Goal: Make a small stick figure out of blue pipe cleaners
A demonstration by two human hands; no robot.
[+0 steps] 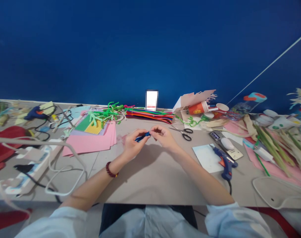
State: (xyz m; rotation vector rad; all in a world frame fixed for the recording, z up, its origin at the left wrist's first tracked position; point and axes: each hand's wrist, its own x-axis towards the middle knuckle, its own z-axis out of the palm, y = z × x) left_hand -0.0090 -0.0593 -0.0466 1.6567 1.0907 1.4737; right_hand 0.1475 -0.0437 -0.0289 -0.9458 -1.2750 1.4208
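Dark blue pipe cleaners (141,137), bunched or bent together, are held above the middle of the table. My left hand (132,142) closes around them, with thumb and fingers pinching from the left. From the other side, my right hand (164,136) pinches their right end between thumb and fingertips. The fingers partly hide the blue piece, so its full shape cannot be made out. Just beyond my hands lies a bundle of pipe cleaners (150,116) in several colours. Scissors (186,132) with dark handles rest to the right of my right hand.
At left are pink paper sheets (88,142), green pipe cleaner pieces (104,114) and a white power strip (34,172) with looping cables. On the right lie a blue glue gun (226,163), a phone (215,136), a red paper cup (198,108) and dried husks (271,145). A blue wall (116,59) stands behind.
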